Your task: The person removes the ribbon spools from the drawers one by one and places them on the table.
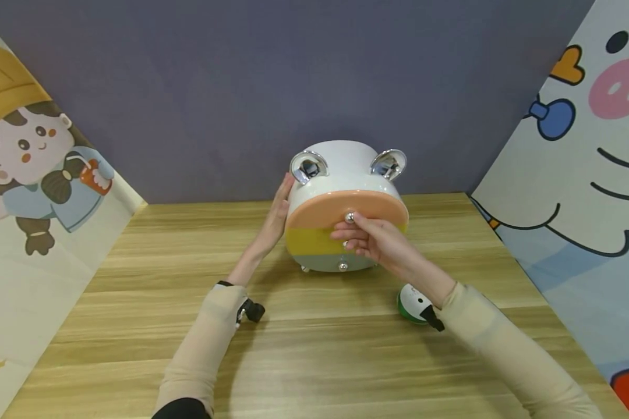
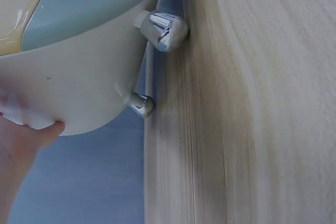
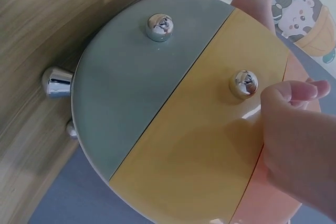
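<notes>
A small white drawer box (image 1: 340,169) with two shiny silver ears stands on the wooden table. Its rounded front has an orange top drawer (image 1: 314,215), a yellow middle drawer (image 3: 184,145) and a grey-green bottom drawer (image 3: 126,82), each with a silver ball knob. My right hand (image 1: 385,244) pinches the orange drawer's knob (image 1: 350,217) between thumb and finger; in the right wrist view the hand hides that knob. My left hand (image 1: 272,227) rests against the box's left side with straight fingers, and its thumb lies on the white wall in the left wrist view.
Silver feet (image 2: 165,30) hold the box off the wooden table (image 1: 314,361). Under my right wrist sits a small white and green round object (image 1: 411,304), partly covered. A grey-blue wall (image 1: 314,87) rises behind, with cartoon-printed panels (image 1: 47,163) at both sides.
</notes>
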Tool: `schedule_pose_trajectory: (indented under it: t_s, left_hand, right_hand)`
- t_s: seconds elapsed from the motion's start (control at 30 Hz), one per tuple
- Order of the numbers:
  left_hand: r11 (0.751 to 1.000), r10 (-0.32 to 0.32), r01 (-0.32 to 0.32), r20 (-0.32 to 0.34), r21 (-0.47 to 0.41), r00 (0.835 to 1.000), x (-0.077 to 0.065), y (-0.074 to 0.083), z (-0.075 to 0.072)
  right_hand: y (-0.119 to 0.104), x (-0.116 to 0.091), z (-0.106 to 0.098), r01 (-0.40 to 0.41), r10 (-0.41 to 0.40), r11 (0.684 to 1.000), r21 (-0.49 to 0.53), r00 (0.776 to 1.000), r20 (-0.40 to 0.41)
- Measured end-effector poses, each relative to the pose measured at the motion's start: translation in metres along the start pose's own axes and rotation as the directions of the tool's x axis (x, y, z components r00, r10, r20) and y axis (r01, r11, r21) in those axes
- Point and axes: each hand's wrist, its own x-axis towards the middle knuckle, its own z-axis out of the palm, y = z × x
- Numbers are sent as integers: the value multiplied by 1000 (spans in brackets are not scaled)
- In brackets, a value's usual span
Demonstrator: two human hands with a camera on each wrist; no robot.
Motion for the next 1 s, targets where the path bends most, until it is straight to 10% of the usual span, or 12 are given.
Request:
schedule_pose_trajectory:
  t_s: [0.3,1.0]
  left_hand:
    - [1000,0,-1,-45,-4,999,3,-20,3]
    - [1000,11,-11,-24,-22,1000,-1,-2,1]
  right_hand:
    - [3,-2,-1,-54,52,997,-48,998,-32]
    - [49,-12,-7,-225,225,974,-38,974,-22]
